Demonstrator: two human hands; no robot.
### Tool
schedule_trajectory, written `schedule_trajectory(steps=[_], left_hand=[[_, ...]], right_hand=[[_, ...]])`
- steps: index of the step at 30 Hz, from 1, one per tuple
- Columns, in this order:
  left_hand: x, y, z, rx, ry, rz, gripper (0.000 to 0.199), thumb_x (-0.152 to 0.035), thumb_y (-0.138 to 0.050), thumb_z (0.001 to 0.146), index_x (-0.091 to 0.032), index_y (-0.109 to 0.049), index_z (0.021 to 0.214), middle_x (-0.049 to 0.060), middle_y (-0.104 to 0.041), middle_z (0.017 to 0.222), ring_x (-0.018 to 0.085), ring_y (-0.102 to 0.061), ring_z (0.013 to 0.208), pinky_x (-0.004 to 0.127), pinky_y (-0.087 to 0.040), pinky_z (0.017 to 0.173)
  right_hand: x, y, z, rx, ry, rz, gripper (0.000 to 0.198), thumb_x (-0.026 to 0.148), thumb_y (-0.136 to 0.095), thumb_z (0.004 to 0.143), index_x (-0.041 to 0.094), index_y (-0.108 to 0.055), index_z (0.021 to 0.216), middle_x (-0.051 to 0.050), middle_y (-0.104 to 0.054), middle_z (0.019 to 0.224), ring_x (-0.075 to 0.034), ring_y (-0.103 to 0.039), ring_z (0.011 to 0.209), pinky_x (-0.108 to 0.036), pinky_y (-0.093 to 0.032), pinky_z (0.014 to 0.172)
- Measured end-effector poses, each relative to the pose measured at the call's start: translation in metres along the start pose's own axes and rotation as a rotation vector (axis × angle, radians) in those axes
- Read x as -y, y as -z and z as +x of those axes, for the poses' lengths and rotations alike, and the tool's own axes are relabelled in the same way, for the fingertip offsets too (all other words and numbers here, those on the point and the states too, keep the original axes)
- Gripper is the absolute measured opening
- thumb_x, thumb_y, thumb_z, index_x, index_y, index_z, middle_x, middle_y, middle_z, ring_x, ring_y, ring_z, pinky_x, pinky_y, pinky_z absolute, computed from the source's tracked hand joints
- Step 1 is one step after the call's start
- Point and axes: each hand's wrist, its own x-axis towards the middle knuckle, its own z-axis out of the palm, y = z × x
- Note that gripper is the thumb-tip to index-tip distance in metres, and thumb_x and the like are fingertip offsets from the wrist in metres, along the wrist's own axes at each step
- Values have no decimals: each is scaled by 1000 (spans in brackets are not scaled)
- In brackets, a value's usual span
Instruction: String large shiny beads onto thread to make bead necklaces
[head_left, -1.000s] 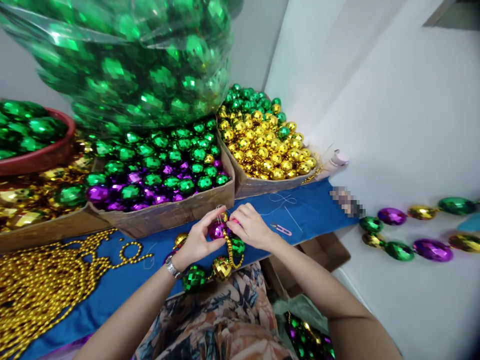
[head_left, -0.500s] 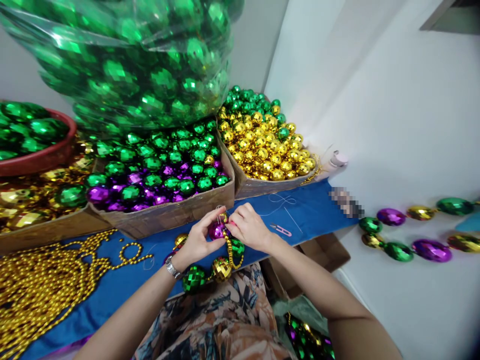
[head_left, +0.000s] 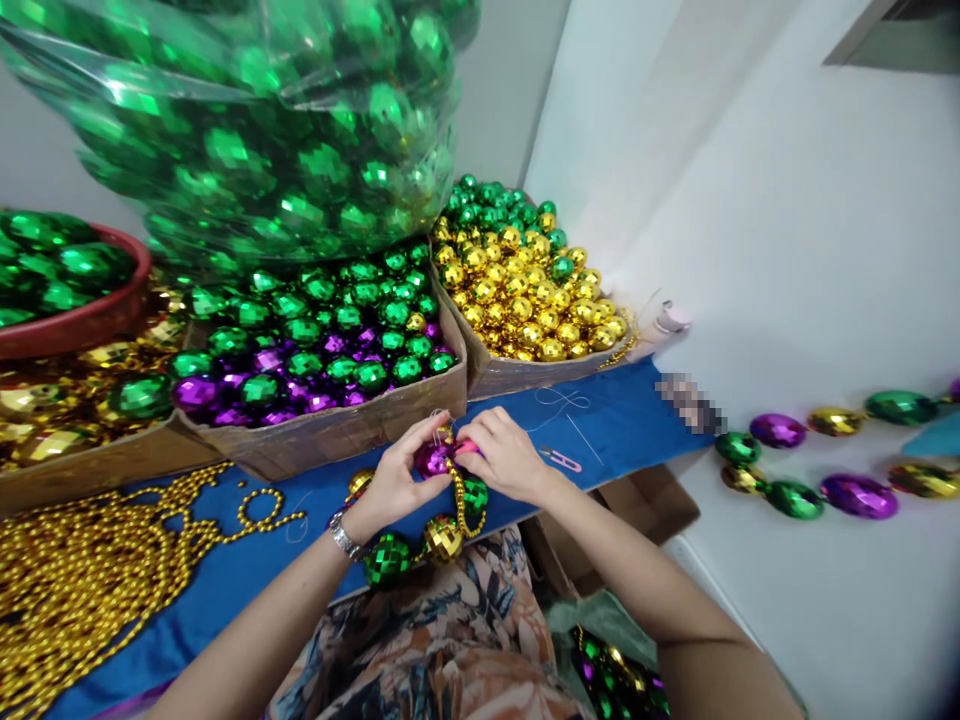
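My left hand (head_left: 405,477), a metal watch on its wrist, is closed around a shiny purple ball bead (head_left: 430,460). Close against it, my right hand (head_left: 504,457) pinches a small bright pink thing (head_left: 466,446) whose kind is hidden by the fingers. A thin thread loop shows above the left fingers. From between the hands hangs a short strand of small gold beads (head_left: 460,505). Below lie a gold faceted ball (head_left: 442,538), a large green ball (head_left: 388,558) and another green ball (head_left: 475,494), partly behind the strand.
Pink thread snips (head_left: 562,460) and a long needle (head_left: 585,440) lie on the blue cloth (head_left: 630,415). Behind stand cardboard boxes (head_left: 337,435) of green, purple and gold balls. Gold bead strands (head_left: 97,570) spread at left. A bead garland (head_left: 859,495) is at right.
The pink thing shows more clearly between my right fingers, and that hand has shifted slightly right. My left hand keeps its hold on the purple bead. The view has turned slightly.
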Motion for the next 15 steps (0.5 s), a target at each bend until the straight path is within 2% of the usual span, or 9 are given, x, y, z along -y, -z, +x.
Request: schedule_trajectory(steps=[3,5,7,9,11,13,15], left_hand=[[-5,2,2,-30,-14,70,73,-23,-73,76,-27,-42,142,11,-47,143,29,-51,127,47,-37,111],[-8,4,4,-63,-22,94,73,-24,-73,76,-27,-42,142,11,-49,142,30,-51,126,47,-39,109],[-10,4,8,-103,-36,98,72,-25,-73,75,-26,-44,141,12,-50,140,30,-52,124,47,-41,107],[-15,5,14,-145,-64,88,73,-24,-74,74,-25,-44,141,12,-50,140,29,-54,121,46,-45,104],[-26,4,23,-184,-105,60,76,-24,-75,73,-26,-43,141,12,-47,143,28,-56,119,44,-50,99],[-46,2,32,-205,-141,36,78,-24,-77,72,-25,-42,141,12,-45,144,27,-58,115,40,-55,92],[-73,-2,41,-213,-168,20,78,-23,-79,70,-24,-44,139,11,-50,139,25,-61,110,37,-56,88]], right_hand=[[-21,-16,-22,2,-252,31,26,38,-43,98,20,-59,109,-7,-62,102,-21,-50,97,-35,-42,88],[-37,-36,-43,20,-411,-4,24,37,-46,97,19,-61,102,-9,-63,97,-22,-52,95,-37,-43,86],[-47,-56,-62,35,-479,-20,24,38,-51,94,17,-63,91,-10,-63,89,-24,-54,92,-39,-45,83],[-49,-68,-73,32,-490,-5,25,40,-54,93,17,-64,91,-11,-63,93,-25,-55,97,-41,-46,85],[-41,-70,-72,17,-472,30,26,39,-50,95,19,-63,105,-11,-62,108,-23,-54,108,-40,-45,91],[-26,-61,-62,-1,-383,159,31,36,-44,97,22,-56,122,-9,-59,121,-20,-53,115,-37,-44,97],[-7,-42,-49,-8,-242,401,35,38,-48,96,22,-53,126,-8,-61,121,-19,-56,113,-35,-45,97]])
